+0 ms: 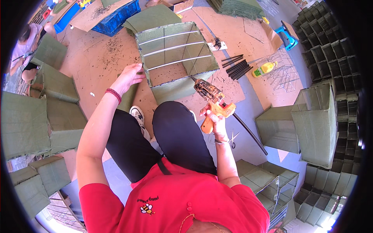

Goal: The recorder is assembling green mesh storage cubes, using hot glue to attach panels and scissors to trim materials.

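A green fabric-covered box [175,92] on a wire frame lies in front of my knees, its open side up, with several white rods across it. My left hand [130,79] is at the box's left edge, fingers stretched out; whether they touch it is hard to tell. My right hand [215,121] grips an orange glue gun [223,109] whose front is smeared black. The gun's nozzle reaches the near right part of the box's rim. A long black glue stick [250,134] sticks out of the gun's back.
Black glue sticks [239,70], a yellow-green bottle [265,69] and scissors [233,139] lie to the right. Green boxes [314,120] stand on both sides, with stacked ones [330,50] at far right. A blue crate [116,21] is at the back; another person [29,46] sits far left.
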